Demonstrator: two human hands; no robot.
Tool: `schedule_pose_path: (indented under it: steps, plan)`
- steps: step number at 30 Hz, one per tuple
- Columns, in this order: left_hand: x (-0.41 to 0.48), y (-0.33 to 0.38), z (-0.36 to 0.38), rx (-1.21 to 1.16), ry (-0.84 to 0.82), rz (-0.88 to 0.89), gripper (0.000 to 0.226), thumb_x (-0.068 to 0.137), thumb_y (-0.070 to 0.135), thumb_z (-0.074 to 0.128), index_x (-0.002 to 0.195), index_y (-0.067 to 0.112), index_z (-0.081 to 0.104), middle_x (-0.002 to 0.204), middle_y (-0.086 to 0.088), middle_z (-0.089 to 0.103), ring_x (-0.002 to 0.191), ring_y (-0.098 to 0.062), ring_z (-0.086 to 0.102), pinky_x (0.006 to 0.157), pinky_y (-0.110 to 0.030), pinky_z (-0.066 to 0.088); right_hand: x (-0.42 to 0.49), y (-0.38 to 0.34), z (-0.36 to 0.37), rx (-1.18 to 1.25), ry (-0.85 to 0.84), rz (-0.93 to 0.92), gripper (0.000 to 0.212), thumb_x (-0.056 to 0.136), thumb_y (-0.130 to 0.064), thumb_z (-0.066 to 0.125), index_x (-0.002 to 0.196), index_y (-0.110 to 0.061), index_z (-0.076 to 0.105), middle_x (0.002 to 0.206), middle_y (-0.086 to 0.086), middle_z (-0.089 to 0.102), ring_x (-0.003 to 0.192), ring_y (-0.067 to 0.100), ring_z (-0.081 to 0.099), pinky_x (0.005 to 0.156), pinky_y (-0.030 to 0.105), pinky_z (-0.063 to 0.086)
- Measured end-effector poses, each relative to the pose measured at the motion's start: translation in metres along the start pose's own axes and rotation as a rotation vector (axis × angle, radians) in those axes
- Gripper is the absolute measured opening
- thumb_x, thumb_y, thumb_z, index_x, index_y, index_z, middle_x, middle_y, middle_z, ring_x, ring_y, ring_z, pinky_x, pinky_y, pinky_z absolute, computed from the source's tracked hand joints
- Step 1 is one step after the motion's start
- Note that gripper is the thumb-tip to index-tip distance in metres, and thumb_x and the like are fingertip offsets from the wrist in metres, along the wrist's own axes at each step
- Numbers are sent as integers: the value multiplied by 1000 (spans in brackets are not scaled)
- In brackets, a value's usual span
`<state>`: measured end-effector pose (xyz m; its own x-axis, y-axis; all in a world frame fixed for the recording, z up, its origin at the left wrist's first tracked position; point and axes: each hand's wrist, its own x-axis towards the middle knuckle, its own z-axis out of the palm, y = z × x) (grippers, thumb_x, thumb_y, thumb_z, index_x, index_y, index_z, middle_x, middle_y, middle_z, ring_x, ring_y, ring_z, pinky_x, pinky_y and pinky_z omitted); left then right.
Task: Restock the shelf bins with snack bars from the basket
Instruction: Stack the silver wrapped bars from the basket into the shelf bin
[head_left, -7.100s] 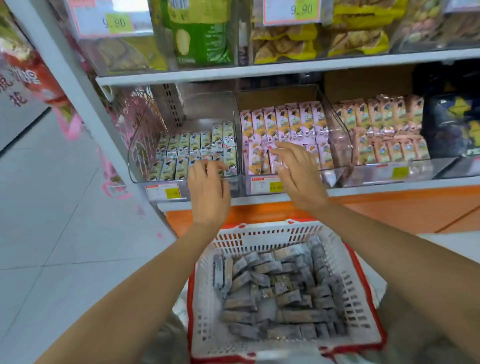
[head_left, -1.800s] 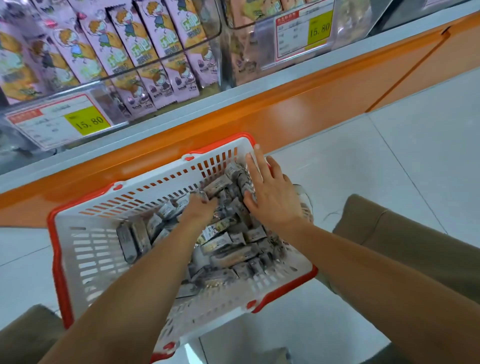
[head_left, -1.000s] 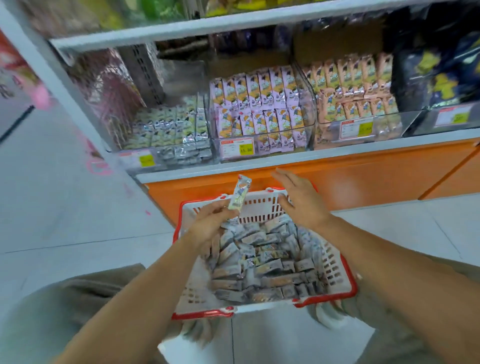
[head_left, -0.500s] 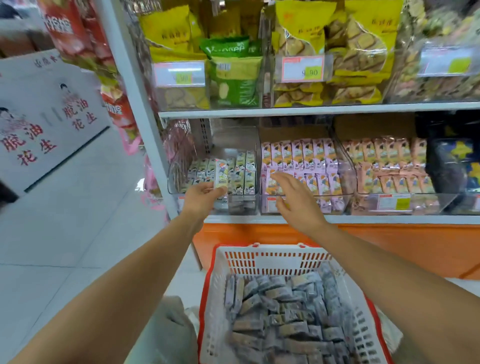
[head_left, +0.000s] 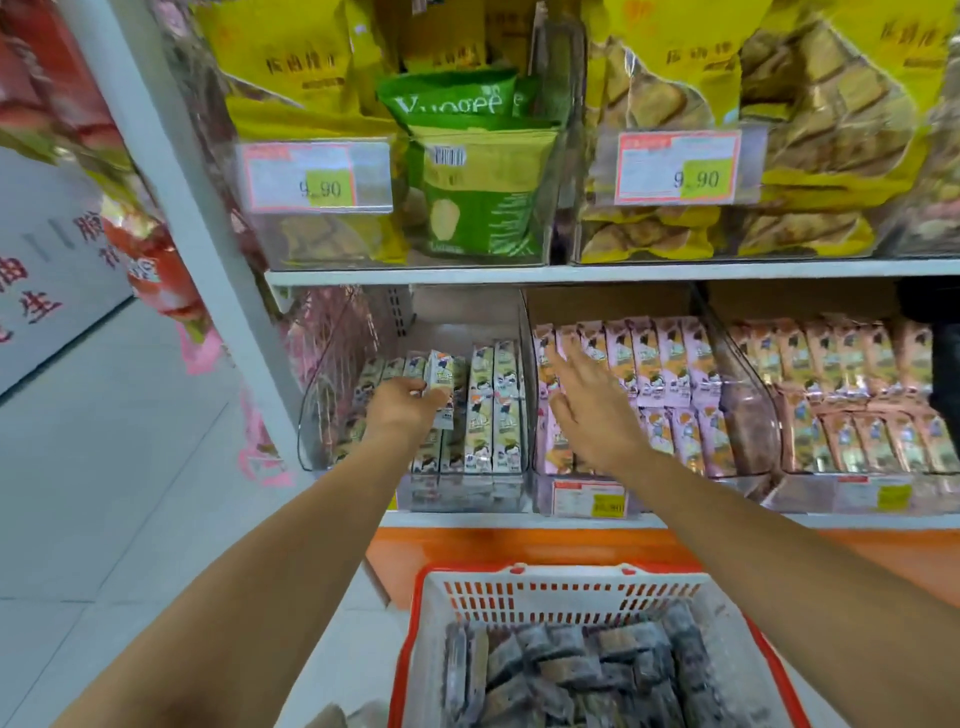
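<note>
A white basket with a red rim (head_left: 571, 597) sits low in front of me, holding several grey-green snack bars (head_left: 571, 670). My left hand (head_left: 402, 408) grips one snack bar (head_left: 440, 382) upright inside the clear left shelf bin (head_left: 311, 415), among rows of matching green-white bars. My right hand (head_left: 589, 405) hovers with fingers spread and nothing in it, in front of the pink bars (head_left: 670, 364) in the middle bin.
A third bin of orange-pink bars (head_left: 857, 395) lies to the right. The shelf above (head_left: 571, 271) carries yellow bags and a green bag (head_left: 478, 187) behind price tags. An orange base panel (head_left: 467, 545) runs under the lower shelf. Tiled floor lies to the left.
My left hand has carried the bar from the bin's front rim deeper into the left bin. My right hand has lifted in front of the pink bars. The view has moved closer to the shelf.
</note>
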<state>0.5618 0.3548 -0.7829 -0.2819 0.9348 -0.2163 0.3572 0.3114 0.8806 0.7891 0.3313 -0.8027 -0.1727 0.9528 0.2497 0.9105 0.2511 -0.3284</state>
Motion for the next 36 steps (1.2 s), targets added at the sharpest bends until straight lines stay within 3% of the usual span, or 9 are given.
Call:
schedule_pose_path:
  steps: [4,10,21,26,28,31,34,36]
  plan:
    - [22,1,14,39,45,6,31,90,27,69,112,7,60,129,-13,60,118,-34,55,94,-37,43,4,3,15,-34,34,-30,51,106,-29,28,155,-22,19,163,-2,5,150,18,5,119,34,-1]
    - [37,2,29,174,66,79,33,91,29,67,119,12,65,124,-8,65,107,-28,62,88,-32,49,3,4,17,-46,31,-44,50,107,-34,21,155,-26,12,162,-6,-2,147,10,-11,113,27,-15]
    - [28,-1,31,286,-33,219,37,101,13,46,137,6,51,138,-11,55,126,-28,51,107,-34,39,1,4,16,-17,-1,-44,49,107,-35,21,155,-24,17,163,-3,1,150,15,-8,115,28,-14]
    - [0,-3,17,358,-30,374,38,101,17,46,138,10,50,137,-13,55,120,-30,55,100,-35,43,-4,2,6,106,2,-41,48,107,-33,25,154,-24,24,163,-2,8,150,16,3,121,33,-1]
    - [-16,-7,11,360,31,458,35,100,18,47,133,11,55,134,-12,54,119,-30,54,102,-39,44,-12,0,-4,136,53,-48,46,106,-30,29,151,-21,32,161,0,19,148,18,15,119,34,5]
    - [-49,-13,6,312,163,602,29,97,15,47,123,14,61,122,-8,56,109,-26,55,94,-38,46,-32,-3,-19,183,146,-100,42,104,-26,30,142,-18,46,148,3,42,139,19,33,116,39,20]
    - [-88,-16,12,266,219,727,22,95,15,48,113,16,60,104,-1,53,93,-18,52,76,-34,44,-64,-1,-35,194,256,-181,42,97,-22,31,124,-11,61,122,6,62,117,22,53,100,42,40]
    - [-113,-24,23,262,192,814,17,94,14,49,108,15,59,94,2,49,86,-15,46,70,-32,38,-88,5,-43,186,296,-232,34,95,-13,36,111,-8,66,104,7,66,100,20,56,85,33,42]
